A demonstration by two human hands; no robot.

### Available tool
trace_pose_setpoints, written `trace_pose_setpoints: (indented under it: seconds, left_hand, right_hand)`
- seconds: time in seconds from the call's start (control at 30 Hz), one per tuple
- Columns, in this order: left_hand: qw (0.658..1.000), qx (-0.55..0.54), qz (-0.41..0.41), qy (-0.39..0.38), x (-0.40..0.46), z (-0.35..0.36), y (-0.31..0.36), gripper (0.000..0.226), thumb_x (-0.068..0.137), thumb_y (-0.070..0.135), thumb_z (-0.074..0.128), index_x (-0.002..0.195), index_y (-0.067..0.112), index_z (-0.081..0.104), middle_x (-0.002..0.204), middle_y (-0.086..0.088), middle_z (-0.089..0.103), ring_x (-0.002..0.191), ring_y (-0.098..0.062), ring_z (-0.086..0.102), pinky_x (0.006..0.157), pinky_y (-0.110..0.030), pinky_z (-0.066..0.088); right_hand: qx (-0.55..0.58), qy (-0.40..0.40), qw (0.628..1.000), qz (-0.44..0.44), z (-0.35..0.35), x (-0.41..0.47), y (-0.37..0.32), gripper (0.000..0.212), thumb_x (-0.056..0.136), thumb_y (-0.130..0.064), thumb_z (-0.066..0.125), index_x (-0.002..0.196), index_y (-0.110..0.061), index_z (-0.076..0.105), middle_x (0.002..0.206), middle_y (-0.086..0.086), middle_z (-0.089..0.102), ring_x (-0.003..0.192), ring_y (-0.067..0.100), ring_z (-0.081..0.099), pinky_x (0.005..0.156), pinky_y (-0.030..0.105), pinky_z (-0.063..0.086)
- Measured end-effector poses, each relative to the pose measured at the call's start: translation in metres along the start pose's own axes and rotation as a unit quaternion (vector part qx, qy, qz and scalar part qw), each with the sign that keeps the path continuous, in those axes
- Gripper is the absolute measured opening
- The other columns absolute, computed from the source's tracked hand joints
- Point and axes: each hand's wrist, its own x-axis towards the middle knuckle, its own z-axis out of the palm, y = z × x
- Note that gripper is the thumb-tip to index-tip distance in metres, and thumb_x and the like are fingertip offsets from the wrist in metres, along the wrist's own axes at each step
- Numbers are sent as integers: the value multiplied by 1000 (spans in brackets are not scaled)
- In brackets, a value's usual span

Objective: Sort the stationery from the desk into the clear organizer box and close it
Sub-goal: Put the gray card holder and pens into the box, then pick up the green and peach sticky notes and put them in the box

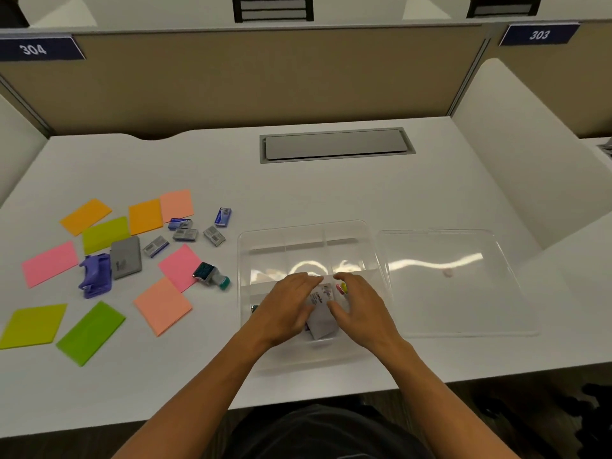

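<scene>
The clear organizer box (251, 240) sits open in front of me, its lid (443, 279) lying flat to its right. Both hands reach into the box's near compartment. My left hand (284, 306) and my right hand (361, 303) hold a small white-grey pack (321, 313) between them. Small red and yellow items (342, 288) lie just beyond the pack. On the desk to the left lie several coloured sticky note pads (162, 304), several staple boxes (185, 234), a purple hole punch (96, 274), a grey case (126, 256) and a stamp (212, 275).
A grey cable hatch (336, 145) is set into the white desk (331, 193) behind the box. A tan divider panel (265, 77) closes off the back, and white side partitions stand at left and right.
</scene>
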Motion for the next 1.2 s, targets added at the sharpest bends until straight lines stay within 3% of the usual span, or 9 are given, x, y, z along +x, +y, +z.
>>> trace_pose_setpoints:
  seconds: [0.17,0.33,0.47,0.53,0.6,0.77,1.0,1.2]
  left_hand:
    - [995,-20,-57,80,-24,-5,-14,53,92,27,59,142,17,43,145,-2,47,138,-19,36,116,-32,25]
    - [983,-21,-119,136,-52,-14,-35,48,92,25,61,138,17,49,143,-1,48,138,-18,37,116,-33,27]
    - [969,-17,-174,177,-77,-22,-53,47,91,25,62,136,17,51,142,-1,50,136,-19,39,115,-34,29]
    - [961,-13,-200,191,-90,-26,-63,47,91,25,64,136,18,51,142,-1,49,135,-18,40,113,-32,30]
    - [951,-12,-234,201,-102,-30,-72,49,90,26,65,136,19,50,143,-1,48,135,-17,39,112,-29,29]
    - [920,-3,-322,221,-129,-48,-97,48,89,28,65,134,18,52,145,-3,46,134,-22,39,110,-36,33]
    - [872,14,-438,217,-178,-63,-132,52,88,28,66,136,19,48,150,-6,37,142,-29,25,114,-47,29]
    - [851,8,-480,214,-210,-67,-152,55,89,31,65,139,19,45,152,-7,33,145,-29,18,113,-50,27]
  right_hand:
    - [30,1,998,-51,11,4,-19,57,91,-40,61,142,-32,37,141,-10,46,128,8,43,112,35,37]
    - [42,-28,995,-86,26,12,-40,64,91,-41,61,146,-35,30,147,-12,40,128,2,41,104,16,30]
    - [38,-63,992,-106,38,20,-60,64,93,-45,58,147,-40,24,148,-12,38,128,8,44,105,27,38]
    - [30,-75,989,-121,44,24,-71,64,93,-44,59,147,-39,25,149,-10,38,132,10,41,106,27,35]
    - [23,-90,986,-137,49,28,-82,65,92,-41,60,147,-38,26,150,-9,38,133,11,40,106,24,32]
    - [-19,-141,975,-170,64,42,-118,66,93,-39,59,150,-32,26,155,-4,33,139,17,37,114,38,36]
    - [-66,-201,951,-224,111,49,-154,65,93,-44,56,149,-33,24,154,-3,33,136,17,40,109,34,36]
    - [-87,-256,930,-249,157,54,-173,61,95,-44,52,150,-35,27,155,-4,35,138,16,39,108,32,35]
